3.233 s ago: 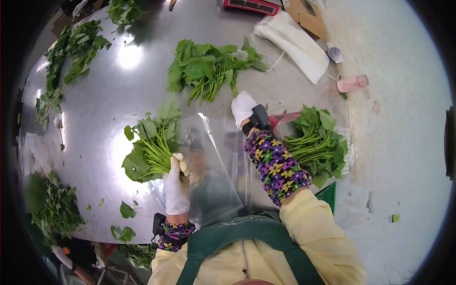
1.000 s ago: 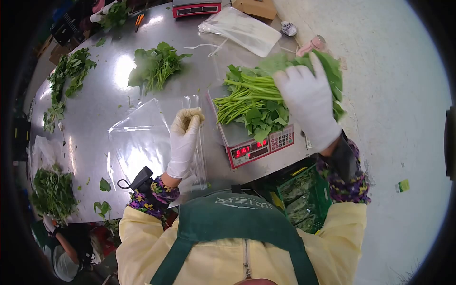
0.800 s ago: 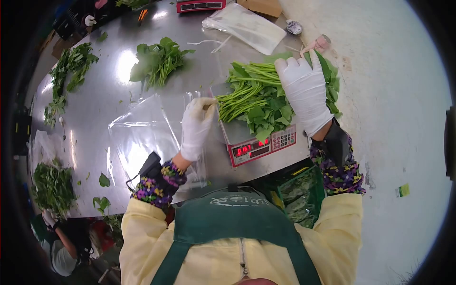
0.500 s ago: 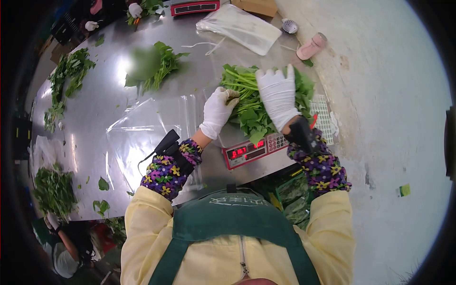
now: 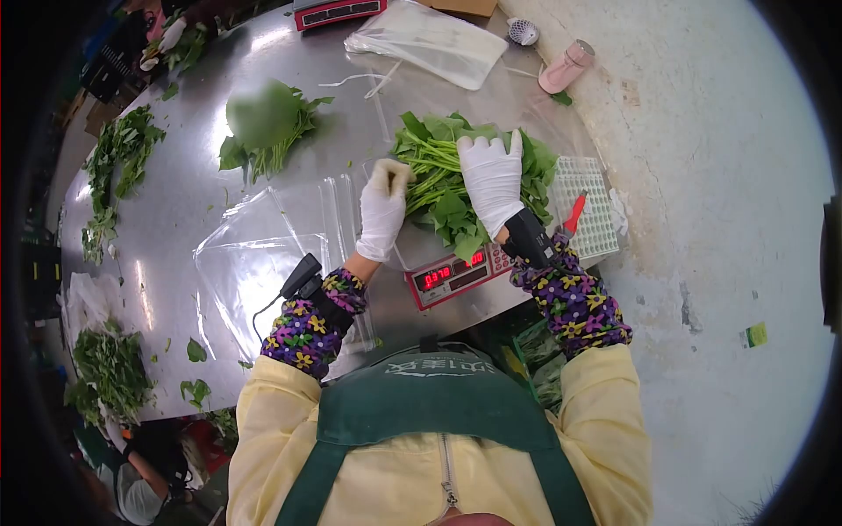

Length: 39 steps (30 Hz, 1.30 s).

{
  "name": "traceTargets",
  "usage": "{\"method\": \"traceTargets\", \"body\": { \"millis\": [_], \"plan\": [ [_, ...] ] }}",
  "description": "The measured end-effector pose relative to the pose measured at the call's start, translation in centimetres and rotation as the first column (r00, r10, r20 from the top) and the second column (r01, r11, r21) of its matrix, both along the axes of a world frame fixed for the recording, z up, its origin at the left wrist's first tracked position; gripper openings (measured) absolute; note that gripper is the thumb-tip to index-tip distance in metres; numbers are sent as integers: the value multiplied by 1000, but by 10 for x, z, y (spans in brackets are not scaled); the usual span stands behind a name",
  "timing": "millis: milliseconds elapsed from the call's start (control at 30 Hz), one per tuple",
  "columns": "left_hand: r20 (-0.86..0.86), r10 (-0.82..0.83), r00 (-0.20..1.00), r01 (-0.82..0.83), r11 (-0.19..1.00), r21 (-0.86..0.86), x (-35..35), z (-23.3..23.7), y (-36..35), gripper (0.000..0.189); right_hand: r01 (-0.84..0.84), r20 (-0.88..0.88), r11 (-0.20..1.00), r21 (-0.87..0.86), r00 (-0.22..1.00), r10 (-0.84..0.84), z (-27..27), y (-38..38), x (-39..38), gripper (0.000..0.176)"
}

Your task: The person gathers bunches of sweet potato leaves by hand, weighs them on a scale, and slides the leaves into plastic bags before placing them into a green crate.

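Observation:
A bunch of leafy greens [image 5: 447,206] lies on the red digital scale [image 5: 452,282], its stems pointing left; red digits glow on the display. My right hand [image 5: 493,180], in a white glove, is closed over the middle of the bunch, with its fingertips partly hidden among the leaves. Just left of the stem ends is my left hand [image 5: 384,209], also gloved, its fingers curled together in a pinch. Whatever the pinch may hold is hidden. Flat clear plastic bags [image 5: 263,263] lie on the metal table left of my left hand.
Another leafy bunch [image 5: 272,131] lies farther back, beside more greens [image 5: 123,162] along the left. A stack of plastic bags [image 5: 430,44], a second scale [image 5: 338,12] and a pink bottle [image 5: 567,67] stand at the back. Co-workers' hands show at far left.
My left hand has drawn slightly left from the stem ends, while my right hand stays on the bunch. The scale reading has risen from about 0.167 to 0.378. The view has shifted slightly.

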<state>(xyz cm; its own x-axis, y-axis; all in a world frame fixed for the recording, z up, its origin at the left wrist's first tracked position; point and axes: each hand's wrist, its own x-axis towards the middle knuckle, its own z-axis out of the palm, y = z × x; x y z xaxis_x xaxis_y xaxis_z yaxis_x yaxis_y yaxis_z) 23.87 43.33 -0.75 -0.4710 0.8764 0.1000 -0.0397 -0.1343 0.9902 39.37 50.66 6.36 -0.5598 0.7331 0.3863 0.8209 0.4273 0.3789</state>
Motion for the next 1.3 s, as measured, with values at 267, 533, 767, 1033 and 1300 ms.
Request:
{"method": "traceTargets", "body": {
  "millis": [267, 533, 767, 1033, 1300],
  "plan": [
    [-645, -167, 745, 249, 968, 37, 1, 15, 0, 14, -2, -15, 1000, 7, 1000, 2, 2, -3, 0, 5],
    [-727, -8, 686, 99, 992, 83, 5, -2, 0, 12, 34, -31, 999, 8, 999, -34, -2, -6, 0, 5],
    [-449, 167, 878, -41, 960, 277, 9, -6, -11, 10, 42, -38, 999, 6, 998, -42, -7, -7, 2, 6],
    [226, 153, 962, -188, 972, 143, -25, -14, -45, 4, 7, -8, 1000, 18, 1000, -7, -3, -5, 7, 6],
    [-123, 396, 910, -414, 886, -210, -78, -43, -119, 21, -162, 21, 978, 135, 987, 161, 80, -26, 1, 6]
  ]
}}
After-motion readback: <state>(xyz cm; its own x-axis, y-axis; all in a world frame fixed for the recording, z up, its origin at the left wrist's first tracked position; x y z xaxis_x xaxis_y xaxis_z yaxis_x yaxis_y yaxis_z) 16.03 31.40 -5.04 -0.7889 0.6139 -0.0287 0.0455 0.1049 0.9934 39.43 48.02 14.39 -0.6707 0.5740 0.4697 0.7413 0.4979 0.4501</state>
